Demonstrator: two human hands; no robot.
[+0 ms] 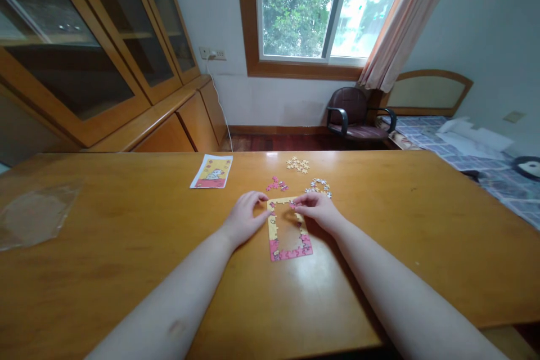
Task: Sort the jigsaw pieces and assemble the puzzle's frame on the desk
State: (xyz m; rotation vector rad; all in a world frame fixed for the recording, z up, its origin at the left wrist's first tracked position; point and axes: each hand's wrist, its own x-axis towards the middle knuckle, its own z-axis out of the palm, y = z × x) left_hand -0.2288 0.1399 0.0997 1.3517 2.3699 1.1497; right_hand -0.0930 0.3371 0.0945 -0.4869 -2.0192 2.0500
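A jigsaw border lies flat on the table, joined into a rectangle with a hollow middle. Its upper part is yellow and its lower part pink. My left hand rests at the border's upper left, thumb and fingers apart, fingertips touching the edge. At the upper right corner, my right hand has thumb and forefinger around a small pinkish puzzle piece, partly covered by the fingers. Just beyond are loose pink pieces, whitish pieces and pale yellow pieces in separate groups.
A picture card with a white animal on yellow and pink lies at the far left of the border. A clear plastic bag is on the table's left side. Beyond the wooden table stand a cabinet, an office chair and a bed.
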